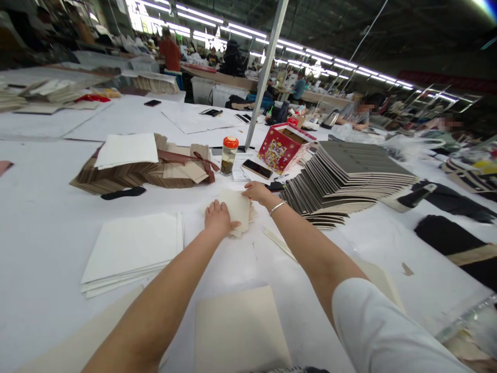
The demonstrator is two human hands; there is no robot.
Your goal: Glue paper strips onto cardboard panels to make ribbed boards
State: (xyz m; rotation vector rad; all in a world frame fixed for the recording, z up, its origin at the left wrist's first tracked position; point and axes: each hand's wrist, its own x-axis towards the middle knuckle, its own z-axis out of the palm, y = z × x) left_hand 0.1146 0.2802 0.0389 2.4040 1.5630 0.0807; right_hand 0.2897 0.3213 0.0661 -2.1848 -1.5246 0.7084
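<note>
A small, uneven stack of cream card-like pieces (236, 206) lies on the white table in front of me. My left hand (218, 218) is at its left side, fingers curled along the edge and thumb across the near edge, steadying the stack. At the far right corner, my right hand (259, 192) pinches the top piece between thumb and fingers. Nearer to me lies a larger cream sheet (238, 329). Left of my left arm is a pile of white sheets (132, 246). A narrow cream strip (280, 243) sits under my right forearm.
A fanned stack of dark grey boards (349, 171) stands at right. Brown folded pieces (120, 173) under white sheets lie back left. Beyond my hands are an orange-lidded jar (229, 156), a phone (257, 169), a red box (281, 150) and a metal pole (266, 75). People work farther off.
</note>
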